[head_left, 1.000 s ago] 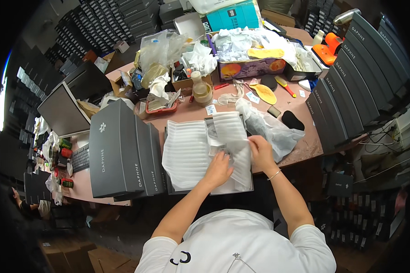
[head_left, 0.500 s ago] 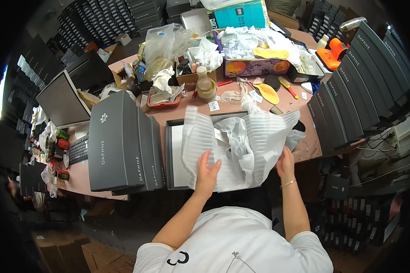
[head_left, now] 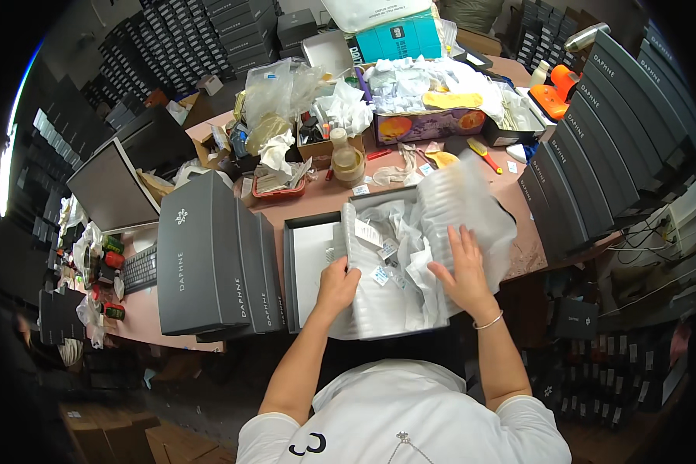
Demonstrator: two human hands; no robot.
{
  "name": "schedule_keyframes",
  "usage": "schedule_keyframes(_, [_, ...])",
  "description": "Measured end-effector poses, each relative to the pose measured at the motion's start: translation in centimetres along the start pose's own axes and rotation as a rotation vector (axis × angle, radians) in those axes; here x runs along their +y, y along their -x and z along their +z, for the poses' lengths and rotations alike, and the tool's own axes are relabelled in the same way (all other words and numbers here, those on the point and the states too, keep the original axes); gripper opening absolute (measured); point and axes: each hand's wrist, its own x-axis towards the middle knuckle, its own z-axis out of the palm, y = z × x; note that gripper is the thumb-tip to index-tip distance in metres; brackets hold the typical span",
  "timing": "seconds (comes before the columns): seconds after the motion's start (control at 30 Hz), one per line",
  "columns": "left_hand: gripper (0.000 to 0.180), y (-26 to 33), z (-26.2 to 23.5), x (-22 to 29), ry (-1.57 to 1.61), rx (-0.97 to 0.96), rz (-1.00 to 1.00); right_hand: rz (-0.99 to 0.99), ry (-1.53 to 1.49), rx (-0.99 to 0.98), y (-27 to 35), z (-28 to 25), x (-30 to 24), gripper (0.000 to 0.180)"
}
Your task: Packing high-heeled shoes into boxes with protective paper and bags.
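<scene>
In the centre of the frame, the open grey box (head_left: 301, 271) lies on the worktop (head_left: 518, 193). The left hand (head_left: 337, 284) grasps the white foam wrap (head_left: 410, 271) at its left edge; the right hand (head_left: 462, 271), fingers spread, presses flat on its right side.

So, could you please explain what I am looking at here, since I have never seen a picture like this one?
This is one picture from a wide fisheye camera worn on a person's head, looking down at their own bare hands, so straight edges bend near the rim. No machine is involved. The left hand grips the edge of white foam wrapping and the right hand lies flat on it, inside an open dark grey box. Left of that lie closed grey boxes, stacked side by side. The pink table behind is cluttered: a roll of tape, an orange tape dispenser, a teal carton and loose plastic bags.
</scene>
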Motion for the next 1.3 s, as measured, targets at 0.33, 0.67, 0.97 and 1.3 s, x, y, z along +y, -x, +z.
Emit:
schedule_keyframes(0.33, [0.066, -0.3, 7.0, -5.5, 1.062, -0.054, 0.153, 0.321, -1.289, -0.255, -2.1, 5.3, 2.5, 0.074])
schedule_keyframes(0.67, [0.048, -5.3, 6.9, -1.9, -0.713, 0.192, 0.625, -0.1, -0.576, -0.176, -6.8, 6.8, 0.6, 0.06])
schedule_keyframes(0.97, [0.025, -1.3, 7.9, -6.6, -1.264, -0.244, 0.579, -0.311, 0.255, -0.373, -11.2, 14.7, -1.3, 0.074])
schedule_keyframes(1.3, [0.056, -0.2, 4.0, -1.9, 0.659, -0.308, 0.149, -0.107, -0.307, 0.058, -11.6, -1.4, -2.1, 0.031])
